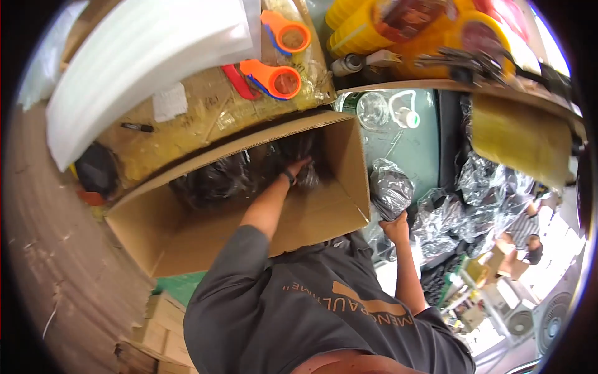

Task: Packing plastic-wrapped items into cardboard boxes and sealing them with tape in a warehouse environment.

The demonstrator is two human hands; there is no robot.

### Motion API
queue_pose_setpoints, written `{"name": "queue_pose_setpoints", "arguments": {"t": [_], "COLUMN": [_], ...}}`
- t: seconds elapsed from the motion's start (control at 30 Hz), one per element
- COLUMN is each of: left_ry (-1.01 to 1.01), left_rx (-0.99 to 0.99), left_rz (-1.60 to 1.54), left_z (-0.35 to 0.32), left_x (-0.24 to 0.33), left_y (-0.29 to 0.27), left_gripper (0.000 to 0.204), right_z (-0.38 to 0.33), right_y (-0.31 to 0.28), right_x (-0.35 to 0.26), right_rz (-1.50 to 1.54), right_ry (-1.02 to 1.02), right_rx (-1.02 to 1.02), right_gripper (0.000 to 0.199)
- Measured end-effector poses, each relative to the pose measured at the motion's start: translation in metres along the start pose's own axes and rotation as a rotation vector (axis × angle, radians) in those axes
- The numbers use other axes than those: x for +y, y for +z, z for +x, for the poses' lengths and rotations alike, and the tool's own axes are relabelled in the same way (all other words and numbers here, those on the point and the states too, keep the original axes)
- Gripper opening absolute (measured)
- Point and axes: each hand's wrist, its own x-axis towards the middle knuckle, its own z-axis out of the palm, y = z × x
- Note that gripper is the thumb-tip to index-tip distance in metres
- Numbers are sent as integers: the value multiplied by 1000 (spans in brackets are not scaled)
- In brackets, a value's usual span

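One dark bundle in clear plastic film (pixel 392 186) is just right of the open cardboard box (pixel 344 153), the fingers of my right hand (pixel 395 227) closed round its narrow near end. My left hand (pixel 299 166) is down inside the box at another film-wrapped bundle (pixel 308 179), and I cannot tell how far its fingers are closed. I expect the held one to be light, soft and slippery rather than fragile, so the gathered end gives me a surer hold than its smooth, rounded side.
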Motion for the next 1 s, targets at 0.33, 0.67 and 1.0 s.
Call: {"name": "queue_pose_setpoints", "arguments": {"t": [0.33,0.67,1.0], "left_ry": [417,1441,1198], "left_rx": [116,1059,445], "left_rz": [1447,1659,1275], "left_z": [-47,-365,-320], "left_x": [59,526,622], "left_y": [56,-71,-183], "left_gripper": [47,38,37], "right_z": [-1,42,28], "right_y": [8,14,37], "right_x": [-6,26,13], "right_rz": [1,36,-65], "right_ry": [32,-319,-544], "right_rx": [8,-90,158], "right_gripper": [112,115,66]}}
